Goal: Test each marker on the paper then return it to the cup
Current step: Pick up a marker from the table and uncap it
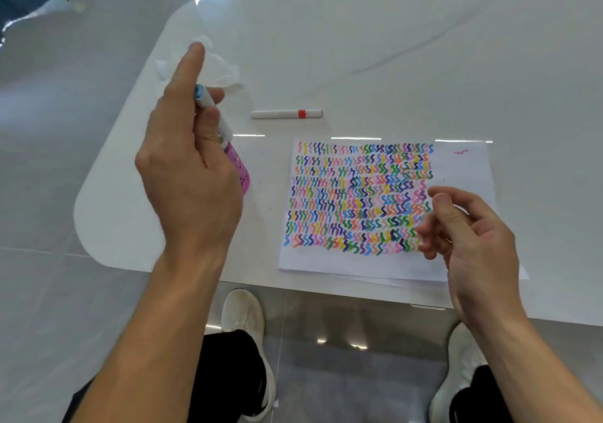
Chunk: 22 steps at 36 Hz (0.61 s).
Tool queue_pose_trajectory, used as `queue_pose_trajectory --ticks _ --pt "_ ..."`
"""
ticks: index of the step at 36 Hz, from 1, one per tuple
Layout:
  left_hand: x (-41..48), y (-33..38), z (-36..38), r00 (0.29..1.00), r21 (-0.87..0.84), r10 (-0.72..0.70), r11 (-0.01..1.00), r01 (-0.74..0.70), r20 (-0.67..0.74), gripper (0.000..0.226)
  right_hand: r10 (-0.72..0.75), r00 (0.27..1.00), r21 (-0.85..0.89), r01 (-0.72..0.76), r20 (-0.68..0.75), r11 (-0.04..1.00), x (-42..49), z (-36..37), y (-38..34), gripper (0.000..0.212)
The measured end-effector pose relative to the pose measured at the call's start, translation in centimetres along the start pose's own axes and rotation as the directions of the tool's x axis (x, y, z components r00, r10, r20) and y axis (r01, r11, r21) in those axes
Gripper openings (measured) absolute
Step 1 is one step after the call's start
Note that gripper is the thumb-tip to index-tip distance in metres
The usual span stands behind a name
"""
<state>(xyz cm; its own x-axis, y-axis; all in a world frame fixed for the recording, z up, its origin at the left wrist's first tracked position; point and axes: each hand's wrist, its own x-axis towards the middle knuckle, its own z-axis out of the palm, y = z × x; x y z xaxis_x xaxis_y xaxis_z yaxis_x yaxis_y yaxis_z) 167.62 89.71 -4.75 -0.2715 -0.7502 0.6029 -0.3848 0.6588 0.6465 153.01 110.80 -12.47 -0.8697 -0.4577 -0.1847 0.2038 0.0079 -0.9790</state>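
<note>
My left hand point(189, 168) grips a white marker with a blue end point(208, 106), held upright above a pink cup point(239, 171) that my hand mostly hides. Its index finger points up. To the right lies the paper point(456, 168), covered with rows of coloured squiggles. My right hand point(470, 236) hovers over the paper's right part with loosely curled fingers and holds nothing. A white marker with a red band point(287, 114) lies flat on the table beyond the paper.
The white table point(391, 47) has a rounded left corner and a near edge by my knees. A crumpled white tissue point(218, 70) lies at the far left behind my left hand. My shoes show on the floor below.
</note>
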Motion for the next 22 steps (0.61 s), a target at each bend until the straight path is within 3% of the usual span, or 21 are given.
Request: queue_pose_trajectory --ticks 9,16,22 --pt "0.0 -1.3 -0.1 0.998 0.107 0.048 0.993 -0.052 0.034 0.043 -0.008 1.000 -0.055 0.008 0.007 0.998 0.1 0.2 0.3 0.016" --pt "-0.1 -1.9 0.2 0.982 0.287 -0.115 0.955 0.068 0.149 0.039 0.000 1.000 -0.046 0.001 0.014 0.999 0.2 0.4 0.6 0.016" --pt "-0.4 -2.5 0.7 0.966 0.394 -0.150 0.917 0.056 0.212 0.034 0.000 1.000 -0.034 0.000 0.014 0.999 0.2 0.3 0.5 0.016"
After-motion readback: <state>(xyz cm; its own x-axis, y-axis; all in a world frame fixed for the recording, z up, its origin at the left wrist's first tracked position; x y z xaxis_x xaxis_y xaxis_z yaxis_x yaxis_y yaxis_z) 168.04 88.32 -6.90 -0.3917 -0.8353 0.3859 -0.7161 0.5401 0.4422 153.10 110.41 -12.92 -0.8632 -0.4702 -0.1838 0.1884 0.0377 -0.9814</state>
